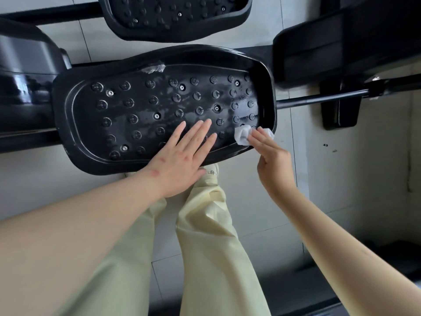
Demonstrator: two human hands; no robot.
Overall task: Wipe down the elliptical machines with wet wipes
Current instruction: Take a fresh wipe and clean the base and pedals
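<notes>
On the pedal (141, 103): left grip (180, 160) is lying open, flat;
Right grip (273, 160): is pinching the wet wipe (242, 135); corner is needing firm rubbing

Pale grey floor tiles (293, 201) with thin dark grout lines (84, 45), soft even light, two small dark specks (325, 145) at the right, dark flat shape (387, 256) at the lower right corner.
</notes>
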